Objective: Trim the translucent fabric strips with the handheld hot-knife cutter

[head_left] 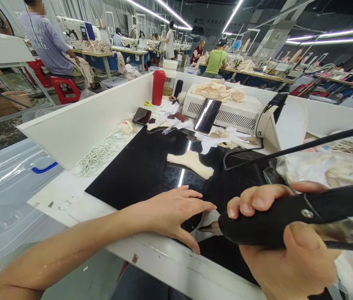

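Observation:
My left hand (171, 210) lies on the black work mat (135, 166) with its fingers and thumb spread apart. Between its thumb and index finger shows a pale thin piece (210, 217), partly hidden by the hand. My right hand (304, 260) is wrapped around a thick black-handled tool (264, 218), whose narrow metal tip points left onto that pale piece. The exact kind of tool cannot be made out. Beyond my left hand, a cream curved fabric piece (191, 162) rests on the mat by itself.
White panels (95, 112) wall the table's left and back. Along the back are a red cup (158, 87), a phone (208, 116) leaning on a vented white box (239, 114), and scraps. Pale green cord (103, 152) lies left. A black cable (320, 146) crosses at right. Co-workers sit beyond.

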Demonstrator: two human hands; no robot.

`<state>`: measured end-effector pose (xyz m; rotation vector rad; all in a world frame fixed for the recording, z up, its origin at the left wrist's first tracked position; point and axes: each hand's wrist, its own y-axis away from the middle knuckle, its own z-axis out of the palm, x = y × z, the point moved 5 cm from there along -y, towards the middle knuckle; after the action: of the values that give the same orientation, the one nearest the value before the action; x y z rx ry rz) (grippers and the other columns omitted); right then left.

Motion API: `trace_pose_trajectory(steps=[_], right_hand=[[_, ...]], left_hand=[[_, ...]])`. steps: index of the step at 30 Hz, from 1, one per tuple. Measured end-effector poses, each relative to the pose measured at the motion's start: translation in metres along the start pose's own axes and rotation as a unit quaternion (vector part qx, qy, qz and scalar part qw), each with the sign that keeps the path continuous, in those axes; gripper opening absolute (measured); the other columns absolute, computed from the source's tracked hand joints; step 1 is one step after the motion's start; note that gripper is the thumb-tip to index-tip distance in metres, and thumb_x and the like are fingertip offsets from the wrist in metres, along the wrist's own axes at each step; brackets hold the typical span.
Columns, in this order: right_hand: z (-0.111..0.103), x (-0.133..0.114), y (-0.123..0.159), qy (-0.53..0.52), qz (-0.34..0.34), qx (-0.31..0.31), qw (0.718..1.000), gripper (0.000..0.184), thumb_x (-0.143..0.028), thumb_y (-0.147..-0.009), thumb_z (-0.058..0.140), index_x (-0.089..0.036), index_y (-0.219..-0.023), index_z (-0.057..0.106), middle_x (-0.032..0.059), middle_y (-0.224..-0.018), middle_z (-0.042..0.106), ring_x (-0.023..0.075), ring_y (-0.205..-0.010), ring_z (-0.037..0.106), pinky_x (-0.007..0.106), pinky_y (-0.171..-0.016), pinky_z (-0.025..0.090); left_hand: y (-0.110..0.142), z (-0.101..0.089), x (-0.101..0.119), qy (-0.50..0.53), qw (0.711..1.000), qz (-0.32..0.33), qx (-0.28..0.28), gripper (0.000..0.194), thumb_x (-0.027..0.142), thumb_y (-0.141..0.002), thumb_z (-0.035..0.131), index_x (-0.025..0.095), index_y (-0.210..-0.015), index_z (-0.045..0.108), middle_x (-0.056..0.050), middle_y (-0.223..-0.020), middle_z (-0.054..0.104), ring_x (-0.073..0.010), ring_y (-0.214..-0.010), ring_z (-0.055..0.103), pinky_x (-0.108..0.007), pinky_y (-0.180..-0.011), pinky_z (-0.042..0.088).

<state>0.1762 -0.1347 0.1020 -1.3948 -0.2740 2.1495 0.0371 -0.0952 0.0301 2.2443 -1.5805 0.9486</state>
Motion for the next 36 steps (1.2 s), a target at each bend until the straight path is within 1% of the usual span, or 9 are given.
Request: trace_pose_trajectory(steps=[10, 13, 16, 19, 22, 27, 31, 34, 36], right_hand=[[0.005, 0.002, 0.003, 0.007, 0.005, -0.017, 1.0, 0.038, -0.032, -0.074, 0.088, -0.029, -0.105, 0.065, -0.0049, -0.071, 0.065, 0.0161, -0.059, 0.055, 0.029, -0.049, 0.058], [0.002, -0.003, -0.002, 0.011, 0.004, -0.009, 1.0, 0.04, -0.034, -0.07, 0.09, -0.03, -0.102, 0.067, -0.0052, -0.069, 0.064, 0.0164, -0.058, 0.053, 0.029, -0.047, 0.056], [-0.008, -0.01, -0.01, 0.031, 0.005, 0.029, 0.999, 0.044, -0.037, -0.063, 0.094, -0.031, -0.098, 0.068, -0.0053, -0.068, 0.062, 0.0173, -0.058, 0.052, 0.03, -0.046, 0.055], [-0.02, -0.013, -0.015, 0.049, 0.009, 0.065, 0.997, 0.048, -0.038, -0.056, 0.097, -0.032, -0.095, 0.068, -0.0059, -0.067, 0.061, 0.0176, -0.058, 0.049, 0.03, -0.045, 0.054], [-0.027, -0.015, -0.016, 0.055, 0.008, 0.073, 0.996, 0.048, -0.038, -0.057, 0.097, -0.032, -0.096, 0.069, -0.0057, -0.067, 0.061, 0.0176, -0.059, 0.05, 0.03, -0.045, 0.054], [-0.029, -0.019, -0.016, 0.056, -0.003, 0.056, 0.997, 0.047, -0.036, -0.061, 0.097, -0.032, -0.099, 0.07, -0.0047, -0.07, 0.063, 0.0174, -0.06, 0.053, 0.03, -0.047, 0.055], [-0.032, -0.02, -0.016, 0.046, -0.011, 0.05, 0.998, 0.045, -0.033, -0.063, 0.096, -0.03, -0.1, 0.07, -0.0041, -0.071, 0.064, 0.0171, -0.061, 0.056, 0.029, -0.047, 0.055], [-0.033, -0.017, -0.016, 0.039, -0.025, 0.046, 0.998, 0.042, -0.031, -0.068, 0.093, -0.029, -0.102, 0.069, -0.0033, -0.072, 0.064, 0.0171, -0.062, 0.057, 0.029, -0.048, 0.055], [-0.033, -0.016, -0.015, 0.036, -0.033, 0.042, 0.998, 0.039, -0.03, -0.072, 0.09, -0.028, -0.104, 0.068, -0.0028, -0.073, 0.064, 0.017, -0.062, 0.059, 0.03, -0.049, 0.056]], left_hand=[[-0.002, -0.001, 0.001, 0.011, 1.0, 0.007, 0.005, 0.078, 0.041, -0.081, 0.086, 0.021, -0.148, 0.051, -0.013, -0.146, 0.062, -0.0352, -0.147, 0.046, -0.049, -0.123, 0.03], [0.002, -0.003, 0.002, 0.001, 0.999, 0.03, 0.043, 0.061, 0.037, -0.08, 0.087, 0.018, -0.132, 0.061, -0.018, -0.155, 0.051, -0.0338, -0.147, 0.044, -0.049, -0.123, 0.031], [0.007, -0.007, 0.002, -0.021, 0.997, 0.047, 0.059, 0.033, 0.035, -0.086, 0.083, 0.018, -0.11, 0.068, -0.018, -0.16, 0.044, -0.0339, -0.151, 0.038, -0.049, -0.123, 0.033], [0.009, -0.01, 0.001, -0.04, 0.997, 0.054, 0.042, 0.015, 0.033, -0.092, 0.077, 0.019, -0.093, 0.072, -0.015, -0.158, 0.047, -0.0343, -0.15, 0.036, -0.048, -0.122, 0.035], [0.009, -0.017, -0.004, -0.052, 0.998, 0.035, 0.021, 0.008, 0.026, -0.095, 0.073, 0.021, -0.089, 0.074, -0.011, -0.153, 0.054, -0.0342, -0.15, 0.036, -0.049, -0.121, 0.037], [0.014, -0.035, -0.016, -0.088, 0.996, -0.01, 0.02, 0.013, 0.023, -0.098, 0.068, 0.022, -0.086, 0.073, -0.004, -0.149, 0.059, -0.0335, -0.149, 0.038, -0.052, -0.121, 0.037], [0.02, -0.052, -0.023, -0.147, 0.983, -0.049, 0.101, 0.02, 0.016, -0.103, 0.056, 0.021, -0.092, 0.072, -0.005, -0.152, 0.054, -0.0291, -0.145, 0.042, -0.047, -0.118, 0.04], [0.021, -0.054, -0.023, -0.174, 0.97, -0.073, 0.151, 0.024, 0.013, -0.104, 0.051, 0.021, -0.102, 0.073, -0.009, -0.134, 0.062, -0.0244, -0.127, 0.055, -0.039, -0.106, 0.049], [0.019, -0.047, -0.022, -0.165, 0.974, -0.074, 0.135, 0.024, 0.014, -0.104, 0.051, 0.021, -0.109, 0.073, -0.008, -0.118, 0.067, -0.0216, -0.113, 0.062, -0.033, -0.096, 0.054]])
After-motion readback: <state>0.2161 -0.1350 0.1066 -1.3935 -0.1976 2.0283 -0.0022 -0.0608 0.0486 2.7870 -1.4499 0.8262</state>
